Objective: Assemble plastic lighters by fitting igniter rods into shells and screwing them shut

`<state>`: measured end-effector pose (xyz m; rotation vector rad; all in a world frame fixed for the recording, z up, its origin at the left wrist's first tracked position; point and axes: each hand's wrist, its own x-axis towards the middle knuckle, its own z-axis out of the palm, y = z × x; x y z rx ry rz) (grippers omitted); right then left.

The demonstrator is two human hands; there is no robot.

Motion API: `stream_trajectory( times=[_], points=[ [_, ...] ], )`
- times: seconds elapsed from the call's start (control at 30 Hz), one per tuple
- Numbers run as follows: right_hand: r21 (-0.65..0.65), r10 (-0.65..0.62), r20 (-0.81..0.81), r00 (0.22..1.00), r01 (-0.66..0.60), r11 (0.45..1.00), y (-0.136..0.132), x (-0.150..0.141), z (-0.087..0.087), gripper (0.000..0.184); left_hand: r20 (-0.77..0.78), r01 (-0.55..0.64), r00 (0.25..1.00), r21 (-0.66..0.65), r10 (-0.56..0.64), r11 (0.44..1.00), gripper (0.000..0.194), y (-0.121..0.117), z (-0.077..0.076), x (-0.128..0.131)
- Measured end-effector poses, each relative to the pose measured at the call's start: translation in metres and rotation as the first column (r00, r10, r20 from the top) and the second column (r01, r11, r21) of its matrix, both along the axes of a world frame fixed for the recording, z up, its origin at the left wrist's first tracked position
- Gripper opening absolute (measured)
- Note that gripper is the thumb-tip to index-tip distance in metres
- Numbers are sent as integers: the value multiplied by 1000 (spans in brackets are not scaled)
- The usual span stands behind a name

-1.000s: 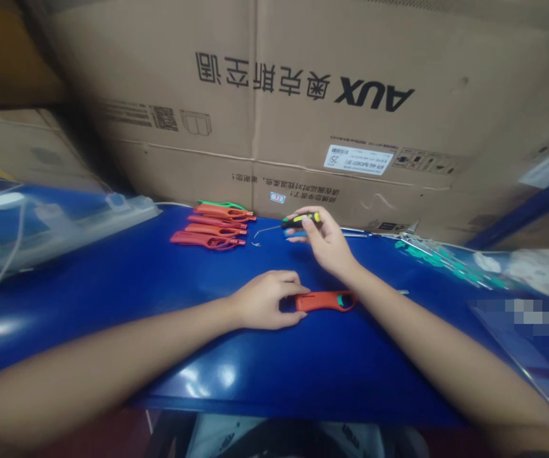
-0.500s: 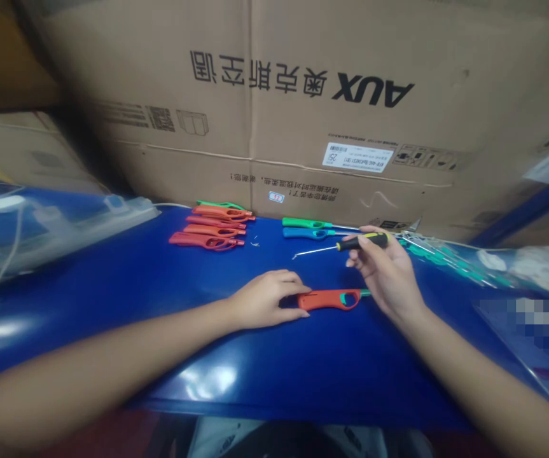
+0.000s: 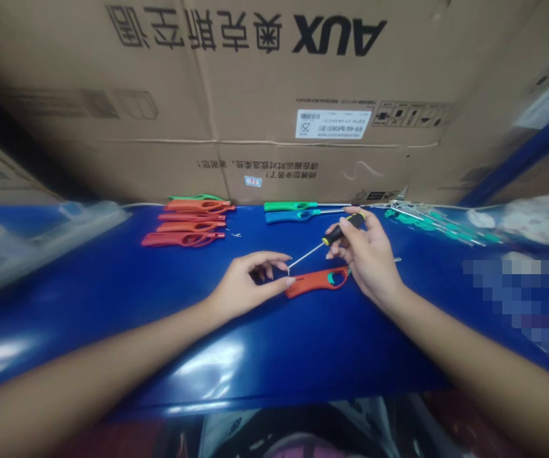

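Observation:
An orange stick lighter (image 3: 315, 281) lies on the blue table (image 3: 303, 356) between my hands. My left hand (image 3: 248, 283) pinches its near end with thumb and forefinger, the other fingers curled. In my right hand (image 3: 367, 254) is a small screwdriver (image 3: 336, 234) with a black and yellow handle. Its thin shaft slants down to the left, and the tip is at my left fingertips by the lighter's end.
Several orange lighters (image 3: 188, 222) lie stacked at the back left, with one green one among them. A green lighter (image 3: 291, 206) and a blue lighter (image 3: 289, 217) lie behind the hands. Thin rods and green parts (image 3: 439, 222) sit at the back right. A big cardboard box (image 3: 274, 95) walls the rear.
My right hand brought the screwdriver from the back of the table, then tilted its tip down to the lighter's end. My left hand rose from lying on the lighter into a pinch. The view dipped.

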<state>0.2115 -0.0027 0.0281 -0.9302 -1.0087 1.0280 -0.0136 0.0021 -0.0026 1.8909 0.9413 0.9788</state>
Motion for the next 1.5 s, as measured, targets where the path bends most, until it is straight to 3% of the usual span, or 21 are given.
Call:
stream_trajectory(
  times=[0.17,0.43,0.67,0.9,1.5],
  points=[
    [-3,22,1,1000,-22,1000,-1,-1,-1,48,44,1,999,-114,4,993,32,-7,4,2],
    [16,51,40,998,-52,999,-1,0,-2,46,8,13,1000,21,-13,1000,17,-7,5,0],
    [154,80,183,980,-109,982,-9,-1,8,41,-23,120,993,173,-117,978,11,-10,4,0],
    [158,50,185,981,-80,984,-13,-3,13,42,-44,175,985,191,-170,966,9,-9,5,0],
    [162,58,220,974,-95,982,-18,-4,18,40,-46,171,985,154,-166,973,10,-9,2,0]
  ],
)
